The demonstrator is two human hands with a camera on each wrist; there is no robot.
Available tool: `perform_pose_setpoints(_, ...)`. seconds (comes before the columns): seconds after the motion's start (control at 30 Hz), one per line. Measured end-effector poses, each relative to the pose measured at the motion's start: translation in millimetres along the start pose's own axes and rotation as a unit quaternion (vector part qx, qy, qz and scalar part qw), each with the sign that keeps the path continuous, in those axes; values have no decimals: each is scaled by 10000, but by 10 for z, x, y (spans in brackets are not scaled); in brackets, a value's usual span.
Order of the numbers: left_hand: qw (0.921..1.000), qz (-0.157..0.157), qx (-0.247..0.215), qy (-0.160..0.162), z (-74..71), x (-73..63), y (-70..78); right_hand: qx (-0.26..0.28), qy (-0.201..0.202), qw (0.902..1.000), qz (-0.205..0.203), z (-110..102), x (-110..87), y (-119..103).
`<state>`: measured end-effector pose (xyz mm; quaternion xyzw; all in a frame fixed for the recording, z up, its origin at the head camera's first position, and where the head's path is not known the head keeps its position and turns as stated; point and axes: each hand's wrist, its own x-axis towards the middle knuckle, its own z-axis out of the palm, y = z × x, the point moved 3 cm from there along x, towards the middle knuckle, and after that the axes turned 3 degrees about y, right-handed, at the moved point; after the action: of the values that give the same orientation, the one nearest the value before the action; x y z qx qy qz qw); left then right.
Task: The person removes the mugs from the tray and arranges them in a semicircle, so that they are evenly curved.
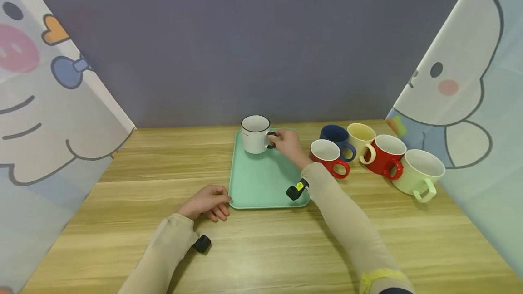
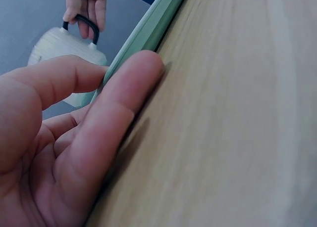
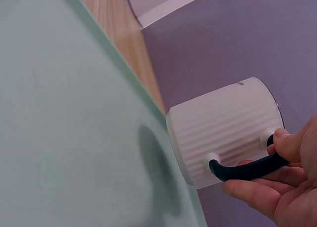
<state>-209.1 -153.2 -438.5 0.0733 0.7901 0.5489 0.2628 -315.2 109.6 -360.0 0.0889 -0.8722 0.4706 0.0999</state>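
My right hand grips the black handle of a white ribbed mug with a dark rim. The mug is upright over the far left part of a mint-green tray, and its shadow falls on the tray in the right wrist view. My left hand is at the tray's near left corner. There the thumb and a finger pinch the tray's rim from both sides, while the other fingers curl loosely beneath.
Right of the tray stand a small red mug, a navy mug, a yellow mug, a larger red mug and a pale green mug. A grey wall rises behind the wooden table, with printed cartoon panels on both sides.
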Motion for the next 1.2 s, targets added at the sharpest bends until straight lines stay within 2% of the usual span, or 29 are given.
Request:
perform_pose_setpoints(0.2,10000,59,-15,-55,16,-1,-1,435,-129,9988,162,-146,-136,-102)
perform_pose_setpoints(0.57,9999,12,-110,-25,25,-32,-56,681,-283,9970,220,-382,-327,-228)
perform_pose_setpoints(0.67,9999,11,-123,-20,29,-36,-55,853,-198,9960,194,-464,-367,-222)
perform_pose_setpoints(0.8,9999,-31,-117,-50,33,-42,-57,966,33,9953,-47,-588,-426,-224)
perform_pose_setpoints(1.0,10000,-13,-73,16,11,-32,-34,624,613,9941,-636,-799,-509,-217)
perform_pose_setpoints(1.2,10000,-62,-77,1,19,-17,-24,447,730,9940,-686,-1001,-615,-182)
